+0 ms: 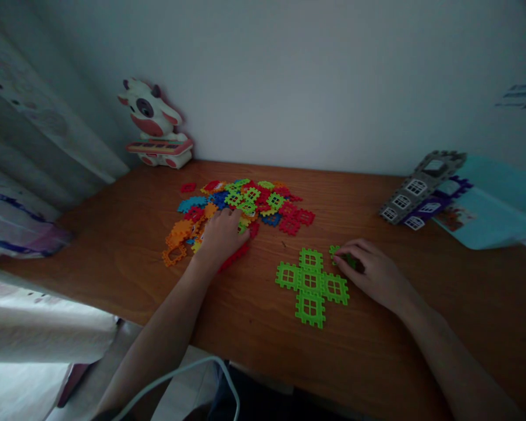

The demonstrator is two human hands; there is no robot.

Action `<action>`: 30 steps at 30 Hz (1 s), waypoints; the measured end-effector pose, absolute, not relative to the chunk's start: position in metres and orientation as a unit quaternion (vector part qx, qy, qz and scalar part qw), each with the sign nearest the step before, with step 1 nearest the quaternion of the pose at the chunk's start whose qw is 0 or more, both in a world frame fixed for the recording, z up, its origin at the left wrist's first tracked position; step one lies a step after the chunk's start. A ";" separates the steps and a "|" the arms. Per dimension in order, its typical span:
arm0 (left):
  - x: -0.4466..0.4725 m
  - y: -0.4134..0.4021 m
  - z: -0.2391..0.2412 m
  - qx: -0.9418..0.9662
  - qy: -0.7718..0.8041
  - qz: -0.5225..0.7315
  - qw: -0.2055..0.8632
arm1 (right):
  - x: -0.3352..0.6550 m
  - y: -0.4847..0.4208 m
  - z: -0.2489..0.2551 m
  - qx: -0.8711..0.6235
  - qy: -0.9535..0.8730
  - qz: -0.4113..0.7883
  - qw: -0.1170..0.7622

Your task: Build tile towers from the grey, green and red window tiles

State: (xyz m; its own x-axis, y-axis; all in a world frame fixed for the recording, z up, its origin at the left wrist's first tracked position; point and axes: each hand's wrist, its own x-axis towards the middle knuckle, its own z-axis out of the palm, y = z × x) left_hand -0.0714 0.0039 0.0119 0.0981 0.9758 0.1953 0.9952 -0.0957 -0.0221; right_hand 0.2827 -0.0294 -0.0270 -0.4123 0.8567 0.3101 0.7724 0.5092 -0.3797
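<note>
My left hand [222, 235] reaches into a heap of colourful interlocking building tiles [289, 219], its fingertips among the pieces. Those fingertips are partly hidden, so whether they grip a tile does not show. Between thumb and fingers, my right hand [374, 272] pinches a green building tile [334, 250], partly covered by the hand. Just left of it lies a flat cross of joined green tiles [310, 282], each with a window-like grid in its middle. The cross rests on the wooden table, apart from both hands.
A cow-shaped toy keyboard [158, 131] stands at the back left of the wooden table [254, 327]. Grey and purple joined tile strips [409, 187] lean at the right beside a light blue sheet [491, 204]. A plastic bag [21, 228] sits at the left edge. A pale cable [193, 365] crosses below.
</note>
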 end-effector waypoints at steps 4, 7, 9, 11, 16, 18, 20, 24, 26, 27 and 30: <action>-0.073 0.006 0.011 -0.751 -0.635 -0.146 0.112 | 0.282 -0.029 -0.027 -0.488 -0.834 0.089 0.243; -0.072 0.008 0.008 -0.766 -0.596 -0.217 0.104 | 0.282 -0.029 -0.027 -0.492 -0.830 0.093 0.245; -0.071 0.009 0.007 -0.779 -0.565 -0.258 0.091 | 0.283 -0.029 -0.028 -0.491 -0.830 0.097 0.246; -0.070 0.010 0.006 -0.790 -0.533 -0.291 0.085 | 0.282 -0.029 -0.027 -0.490 -0.831 0.099 0.245; -0.066 0.011 0.004 -0.809 -0.457 -0.362 0.084 | 0.281 -0.029 -0.026 -0.488 -0.832 0.096 0.245; -0.061 0.011 0.002 -0.814 -0.426 -0.388 0.069 | 0.281 -0.029 -0.025 -0.489 -0.832 0.097 0.245; -0.055 0.009 0.000 -0.826 -0.394 -0.402 0.047 | 0.280 -0.030 -0.024 -0.489 -0.831 0.097 0.246; -0.043 0.004 -0.007 -0.858 -0.341 -0.383 -0.004 | 0.280 -0.031 -0.023 -0.487 -0.830 0.102 0.253; -0.039 0.003 -0.011 -0.865 -0.336 -0.373 -0.018 | 0.280 -0.031 -0.022 -0.489 -0.829 0.103 0.252; -0.038 0.003 -0.013 -0.866 -0.338 -0.369 -0.021 | 0.279 -0.031 -0.022 -0.490 -0.829 0.103 0.250; -0.037 0.005 -0.020 -0.869 -0.348 -0.351 -0.024 | 0.279 -0.031 -0.022 -0.493 -0.828 0.104 0.245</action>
